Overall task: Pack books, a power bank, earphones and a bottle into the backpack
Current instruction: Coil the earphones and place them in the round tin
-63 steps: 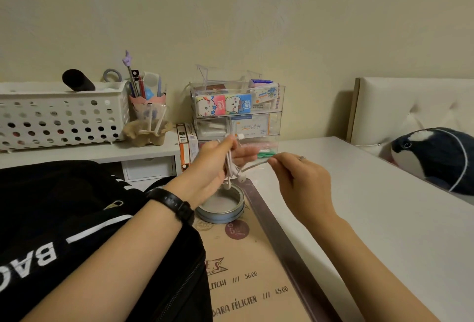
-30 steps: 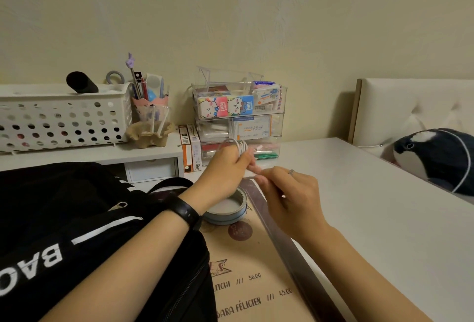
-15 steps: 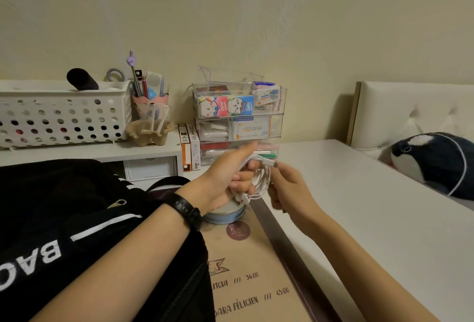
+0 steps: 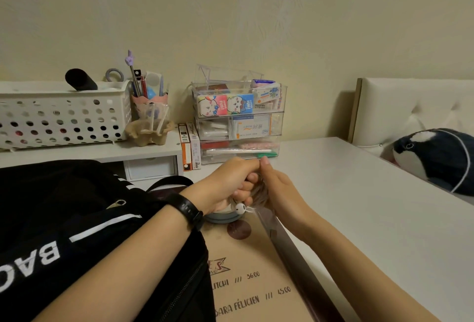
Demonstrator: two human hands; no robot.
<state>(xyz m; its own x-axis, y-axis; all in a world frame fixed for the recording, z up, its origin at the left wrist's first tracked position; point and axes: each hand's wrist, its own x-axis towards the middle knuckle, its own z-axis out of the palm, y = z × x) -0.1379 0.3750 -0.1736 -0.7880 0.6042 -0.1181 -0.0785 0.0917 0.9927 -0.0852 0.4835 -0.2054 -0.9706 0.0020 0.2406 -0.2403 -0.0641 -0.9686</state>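
The black fabric backpack with white lettering [image 4: 77,219] sits at the desk's left, same as before. Both hands have now closed in together over the brown printed mat [image 4: 251,283]: the left hand [image 4: 228,185] is fisted around the white wired earphones [image 4: 241,209], which were loosely looped half a second ago, and the right hand [image 4: 277,190] pinches the bundled cord, one earbud dangling below.

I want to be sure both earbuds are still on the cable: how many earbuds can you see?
1. A single white earbud hangs below the left hand, just above the round tin. The other may be hidden in the coiled cable between the left hand and right hand.
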